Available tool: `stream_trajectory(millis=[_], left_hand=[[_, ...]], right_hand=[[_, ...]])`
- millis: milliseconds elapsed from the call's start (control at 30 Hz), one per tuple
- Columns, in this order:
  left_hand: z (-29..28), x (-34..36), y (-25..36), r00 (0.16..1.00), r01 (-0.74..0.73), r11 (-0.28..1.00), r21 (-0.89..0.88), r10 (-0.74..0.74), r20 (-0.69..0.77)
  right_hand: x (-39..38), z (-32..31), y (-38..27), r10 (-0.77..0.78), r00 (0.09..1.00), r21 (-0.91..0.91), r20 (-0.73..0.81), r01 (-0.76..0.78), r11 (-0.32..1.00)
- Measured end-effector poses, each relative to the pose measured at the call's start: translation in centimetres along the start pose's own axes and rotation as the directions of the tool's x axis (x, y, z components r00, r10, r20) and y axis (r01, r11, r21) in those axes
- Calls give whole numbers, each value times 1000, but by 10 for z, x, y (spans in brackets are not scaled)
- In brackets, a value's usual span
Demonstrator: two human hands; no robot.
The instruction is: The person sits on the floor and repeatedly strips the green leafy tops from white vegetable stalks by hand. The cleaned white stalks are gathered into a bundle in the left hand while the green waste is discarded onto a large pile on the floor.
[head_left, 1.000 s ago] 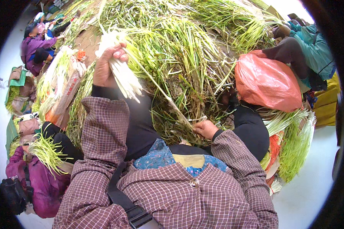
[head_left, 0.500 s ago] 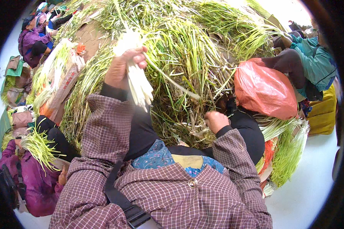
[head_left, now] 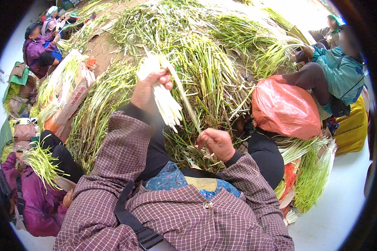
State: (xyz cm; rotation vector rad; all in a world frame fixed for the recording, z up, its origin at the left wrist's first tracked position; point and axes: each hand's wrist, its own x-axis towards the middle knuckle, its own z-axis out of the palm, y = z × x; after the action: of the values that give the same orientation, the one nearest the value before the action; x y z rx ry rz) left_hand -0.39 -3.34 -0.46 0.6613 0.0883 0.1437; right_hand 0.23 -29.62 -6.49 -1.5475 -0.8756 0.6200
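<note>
My left hand grips a bundle of white stalks in front of me, their trimmed ends hanging downward. One longer pale stalk slants down from the top of the bundle toward my right hand. That hand's fingers are curled beside the stalk's lower end; what they hold, if anything, is too small to tell. Beneath both hands lies a loose heap of green and yellowish stalks with dry leaves, reaching down between my dark-clad legs.
A red plastic sack lies at my right, near a person in teal and bundled greens. On my left are a long sack, a nearby person in purple and farther seated people. A yellow sack sits far right.
My left hand has moved right and down with the bundle. My right hand left the long stalk's lower end, moving right, then came back leftward beside it.
</note>
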Motion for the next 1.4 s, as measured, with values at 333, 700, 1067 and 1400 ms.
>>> stream_trajectory(millis=[333,700,1067,1400], left_hand=[[28,-18,-52,985,136,986,98,-145,93],[20,-13,-30,998,56,990,130,-60,31],[22,-6,-38,995,98,991,95,-97,-19],[23,-9,-42,994,102,964,245,-88,-69]], right_hand=[[57,7,-23,-146,950,-148,-278,108,983],[31,-60,211,560,691,102,-458,-584,805],[14,-32,151,510,830,209,-225,-470,857],[-5,8,49,143,904,159,-404,-85,984]])
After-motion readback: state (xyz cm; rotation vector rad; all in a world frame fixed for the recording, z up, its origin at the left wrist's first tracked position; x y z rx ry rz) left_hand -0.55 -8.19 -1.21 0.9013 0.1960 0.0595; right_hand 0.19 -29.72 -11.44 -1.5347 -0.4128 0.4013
